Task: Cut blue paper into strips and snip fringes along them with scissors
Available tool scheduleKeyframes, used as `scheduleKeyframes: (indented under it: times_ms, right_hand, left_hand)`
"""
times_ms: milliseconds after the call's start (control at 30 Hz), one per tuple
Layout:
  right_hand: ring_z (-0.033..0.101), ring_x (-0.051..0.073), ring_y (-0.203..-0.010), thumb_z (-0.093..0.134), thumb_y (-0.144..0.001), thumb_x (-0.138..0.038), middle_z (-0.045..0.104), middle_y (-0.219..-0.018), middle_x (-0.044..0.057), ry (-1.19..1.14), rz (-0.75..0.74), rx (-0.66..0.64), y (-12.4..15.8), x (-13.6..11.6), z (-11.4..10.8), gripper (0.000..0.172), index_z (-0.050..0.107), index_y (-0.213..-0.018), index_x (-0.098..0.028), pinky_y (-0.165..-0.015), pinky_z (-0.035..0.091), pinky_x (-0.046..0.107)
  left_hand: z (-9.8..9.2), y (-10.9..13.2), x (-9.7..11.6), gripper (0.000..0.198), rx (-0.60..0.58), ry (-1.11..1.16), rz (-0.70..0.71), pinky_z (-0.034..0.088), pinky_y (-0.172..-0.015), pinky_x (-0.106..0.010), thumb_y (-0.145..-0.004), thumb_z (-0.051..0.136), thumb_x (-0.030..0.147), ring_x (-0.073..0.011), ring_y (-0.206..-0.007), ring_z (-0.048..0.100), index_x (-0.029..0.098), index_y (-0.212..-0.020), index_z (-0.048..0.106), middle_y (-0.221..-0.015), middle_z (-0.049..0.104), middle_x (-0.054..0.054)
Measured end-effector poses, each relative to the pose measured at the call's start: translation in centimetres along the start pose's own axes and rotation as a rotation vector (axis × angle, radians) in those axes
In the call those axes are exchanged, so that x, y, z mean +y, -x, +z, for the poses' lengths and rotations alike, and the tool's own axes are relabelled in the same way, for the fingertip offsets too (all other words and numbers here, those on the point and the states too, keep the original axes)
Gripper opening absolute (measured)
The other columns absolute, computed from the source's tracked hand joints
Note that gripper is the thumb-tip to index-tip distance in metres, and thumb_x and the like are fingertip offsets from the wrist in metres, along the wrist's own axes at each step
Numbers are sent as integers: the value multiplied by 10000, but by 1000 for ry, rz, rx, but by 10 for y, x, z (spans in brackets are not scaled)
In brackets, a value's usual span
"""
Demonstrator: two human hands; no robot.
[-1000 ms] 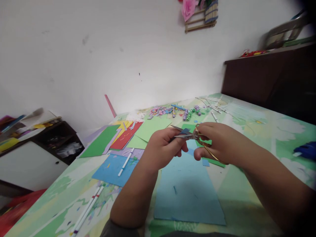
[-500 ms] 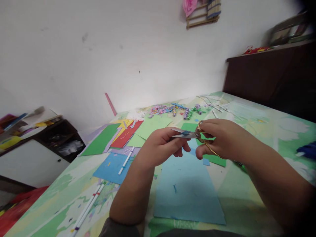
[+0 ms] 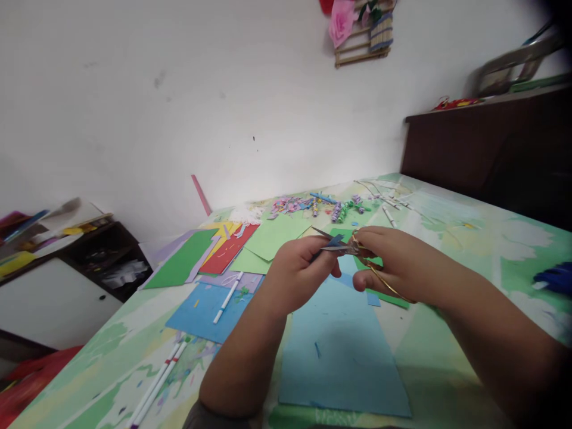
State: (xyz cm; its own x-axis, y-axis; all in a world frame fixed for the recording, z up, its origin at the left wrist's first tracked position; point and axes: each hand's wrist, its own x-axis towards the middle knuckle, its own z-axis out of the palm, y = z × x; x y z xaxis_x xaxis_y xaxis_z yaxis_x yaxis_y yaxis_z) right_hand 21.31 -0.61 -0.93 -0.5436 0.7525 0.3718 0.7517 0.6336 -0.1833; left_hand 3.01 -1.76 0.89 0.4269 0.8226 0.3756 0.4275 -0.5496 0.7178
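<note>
My right hand (image 3: pixel 388 262) has its fingers in the gold handles of a pair of scissors (image 3: pixel 342 245), whose blades point left and stand apart. Between the blades shows a small dark blue piece of paper (image 3: pixel 335 240). My left hand (image 3: pixel 297 271) pinches that piece, with its fingertips close beside the blades. Beneath both hands a light blue sheet (image 3: pixel 339 357) lies on the table, with a thin blue scrap on it. A green sheet (image 3: pixel 393 300) is partly hidden behind my right hand.
Green (image 3: pixel 181 262), red (image 3: pixel 227 253) and blue sheets (image 3: pixel 201 310) lie to the left, with a white marker (image 3: pixel 229 298). Two more markers (image 3: pixel 158 384) lie nearer. Scraps (image 3: pixel 290 205) and curled paper pieces (image 3: pixel 342 211) are at the back. A dark cabinet (image 3: pixel 473 143) stands at right.
The scissor blades have opened wider around the blue piece, which shows more clearly between them. The view has tilted up slightly.
</note>
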Motion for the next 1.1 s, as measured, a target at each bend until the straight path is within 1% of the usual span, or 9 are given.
scheduleKeyframes:
  times_ms: [133,267,400,500,567,667,767,933,1100]
  right_hand:
    - [434,151,-591,449,-685,-641,495,-665,32,30,15,33,0,-2,0,462,459,-672,-180,-510,299,237]
    - [425,138,-557,451,-671,-656,485,-634,22,69,34,42,1,0,0,476,447,-631,-182,-495,286,231]
    - [404,122,-519,451,-639,-687,458,-585,8,88,15,81,2,3,0,508,433,-592,-182,-481,273,226]
    - [396,117,-510,463,-624,-692,452,-569,6,93,2,106,2,4,0,515,436,-581,-179,-471,263,221]
    - [406,124,-528,473,-620,-688,463,-581,13,92,-3,112,2,4,-1,514,450,-595,-176,-479,268,223]
    - [436,147,-586,476,-624,-683,499,-651,34,63,-8,89,2,4,-2,515,481,-669,-170,-511,292,236]
    - [448,161,-628,473,-651,-658,512,-711,47,21,-19,45,2,4,-1,496,485,-732,-170,-534,304,247]
    - [424,142,-588,491,-692,-588,500,-694,34,-45,-34,4,2,2,2,413,461,-707,-176,-524,295,243]
    - [413,136,-579,477,-704,-584,485,-685,25,-55,-33,-4,4,2,3,406,437,-694,-180,-528,300,246]
  left_hand:
    - [3,0,-1,225,1,50,-35,335,-416,-161,-762,440,186,-34,-431,412,139,-600,587,-572,561,10]
    - [6,-1,0,185,-21,173,-116,335,-392,-162,-768,443,219,-30,-398,402,132,-694,587,-564,559,16]
    - [7,-1,-1,153,-38,286,-175,334,-388,-167,-758,460,231,-31,-384,407,128,-714,563,-544,551,20]
    - [7,0,-5,147,-81,361,-182,318,-373,-163,-752,473,247,-32,-375,406,133,-713,558,-523,548,24]
    - [6,1,-7,150,-62,387,-160,306,-362,-158,-751,475,255,-29,-365,393,139,-714,563,-510,546,30]
    - [2,3,-6,164,-23,330,-117,320,-374,-153,-748,473,231,-24,-378,394,141,-647,566,-516,549,30]
    - [-3,4,0,231,-2,223,-100,345,-397,-153,-756,451,215,-26,-397,408,139,-563,552,-514,542,24]
    - [-2,5,5,209,10,96,-65,364,-416,-157,-723,436,133,-30,-410,433,142,-561,569,-536,540,25]
    - [1,5,6,218,-20,60,-54,373,-419,-155,-734,433,141,-30,-423,451,139,-561,566,-555,538,22]
